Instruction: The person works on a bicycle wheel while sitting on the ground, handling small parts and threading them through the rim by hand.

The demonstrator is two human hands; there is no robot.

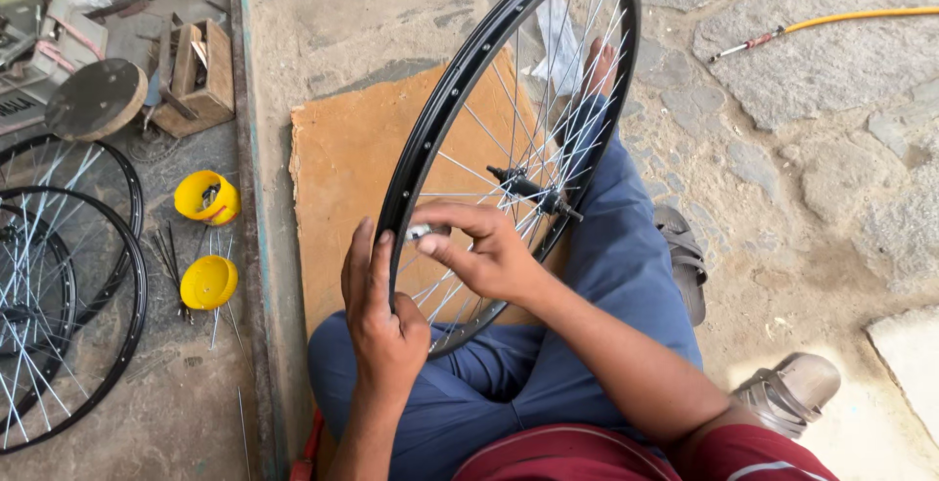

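Rough stone paving (831,70) and a poured concrete floor (186,413) make up the ground, with a brown board (342,178) lying flat beneath the seated person. Upright and tilted slightly away from the person stands a black bicycle wheel rim (460,90) with silver spokes (469,173) and a central hub (528,188); it rests against the person's blue-trousered lap (626,276), and every position below is given relative to it. At its near left edge the left hand (381,320) is wrapped around the rim, fingers closed firmly over the black metal. Just inside the rim, near the same edge, the right hand (484,246) pinches a small silver tool or fitting (419,232) between thumb and fingertips, a narrow grip; what exactly the piece is cannot be told. Behind the spokes a bare foot (600,65) shows on the far side. To the right of the wheel lie two grey sandals (685,256), one close and one nearer the person's knee. Well to the left sit two yellow round containers (207,197), loose spokes (168,246) beside them, and further black wheels (68,295) flat on the floor. Far left and beyond, a wooden box (201,75) and a round wooden disc (96,100) are present. A yellow hose (851,18) lies far right on the stones.
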